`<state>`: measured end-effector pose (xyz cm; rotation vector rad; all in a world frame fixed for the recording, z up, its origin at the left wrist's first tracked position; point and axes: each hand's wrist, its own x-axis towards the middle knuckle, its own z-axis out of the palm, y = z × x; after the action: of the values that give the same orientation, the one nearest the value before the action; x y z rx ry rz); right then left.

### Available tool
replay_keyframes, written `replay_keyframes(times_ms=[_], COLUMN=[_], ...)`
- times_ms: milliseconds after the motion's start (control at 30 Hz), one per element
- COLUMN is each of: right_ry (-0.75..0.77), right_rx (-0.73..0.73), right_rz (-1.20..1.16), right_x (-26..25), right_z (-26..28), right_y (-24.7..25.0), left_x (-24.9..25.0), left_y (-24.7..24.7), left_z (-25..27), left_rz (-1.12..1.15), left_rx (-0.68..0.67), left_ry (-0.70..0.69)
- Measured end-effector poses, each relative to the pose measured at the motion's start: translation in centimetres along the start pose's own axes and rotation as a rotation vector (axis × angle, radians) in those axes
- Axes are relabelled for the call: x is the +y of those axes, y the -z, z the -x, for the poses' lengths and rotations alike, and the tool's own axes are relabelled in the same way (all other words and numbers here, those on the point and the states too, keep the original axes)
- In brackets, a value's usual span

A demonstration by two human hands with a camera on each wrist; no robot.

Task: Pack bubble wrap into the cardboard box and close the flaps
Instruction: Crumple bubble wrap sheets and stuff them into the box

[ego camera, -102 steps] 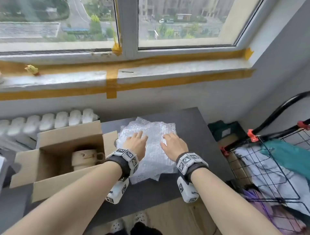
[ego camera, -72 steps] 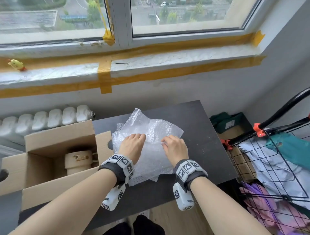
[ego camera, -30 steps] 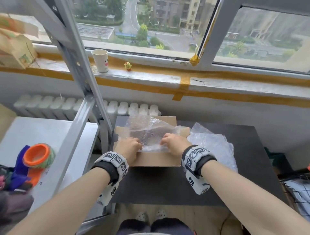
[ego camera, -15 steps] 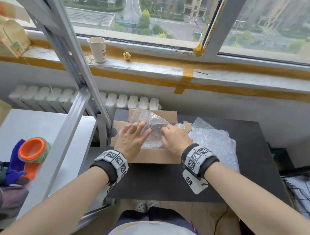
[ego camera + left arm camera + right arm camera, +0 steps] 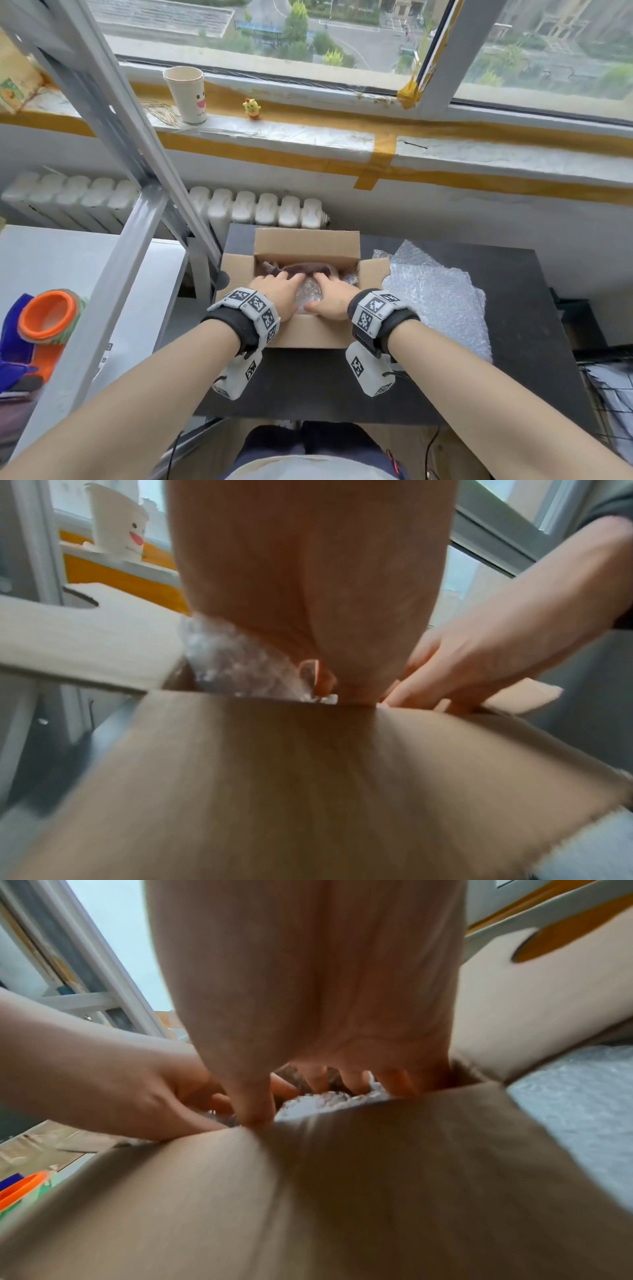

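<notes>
Head view: both hands, left hand (image 5: pixel 279 294) and right hand (image 5: pixel 334 296), now reach inside the open box (image 5: pixel 308 330) on the tabletop (image 5: pixel 513 308), fingers spread flat, pressing bubble wrap (image 5: pixel 310 289) that half a second ago sat above the rim. More wrap (image 5: pixel 438 294) lies just right of the box. Flaps are still open; closing seems to come later.

the cardboard box (image 5: pixel 310 334) sits on the table (image 5: pixel 513 329), hands inside it on bubble wrap (image 5: pixel 310 289); right of the box more wrap (image 5: pixel 442 301); behind it the radiator (image 5: pixel 267 210).
</notes>
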<state>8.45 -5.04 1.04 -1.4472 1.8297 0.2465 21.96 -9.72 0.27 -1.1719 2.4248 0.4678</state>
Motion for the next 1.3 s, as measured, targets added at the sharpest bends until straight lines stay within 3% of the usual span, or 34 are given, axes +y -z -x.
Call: replay_keyframes(times_ms=[100,200,367,500,667,833,933,1033,1100,1167,1300], right_ry=[-0.025,-0.013,0.025,0.061,0.113,0.095,0.079,0.118,0.184,0.201,0.116], right_rx=[-0.019,-0.02,0.072,0.13,-0.161,-0.278,-0.164,0.108,0.277,0.327,0.183], right_rz=[-0.015,-0.003,0.005,-0.061,0.059,0.253,0.196,0.011,-0.051,-0.059,-0.015], right_x=[-0.1,-0.2,0.2,1.2,1.2,0.3,0.8,2.0,2.5,2.4,1.3], right_z=[-0.7,-0.4,1.7,3.2,3.5,2.9,2.4,2.4,2.4,2.2,1.5], right_y=[0.5,1.4,3.7,5.3,3.9,2.0,1.5,1.6,1.5,1.3,0.7], left_x=[-0.3,-0.4,-0.6,-1.1,-0.9,0.5,0.8,1.1,1.3,1.5,1.9], left_y=[0.1,0.1,1.1,1.7,0.9,-0.8,-1.1,-0.8,-0.5,-0.4,-0.2], left_z=[-1.0,-1.1,0.6,2.7,3.6,2.9,3.1,3.4,3.3,2.9,1.5], left_rz=[0.158,0.198,0.052,0.102,0.078,-0.003,0.033,0.024,0.047,0.098,0.163], left_rx=[-0.133,-0.133,0.102,0.217,0.021,-0.177,-0.111,0.183,0.303,0.258,0.036], left_ry=[0.03,0.031,0.008,0.003,0.04,0.097,0.106,0.048,0.041,0.069,0.146])
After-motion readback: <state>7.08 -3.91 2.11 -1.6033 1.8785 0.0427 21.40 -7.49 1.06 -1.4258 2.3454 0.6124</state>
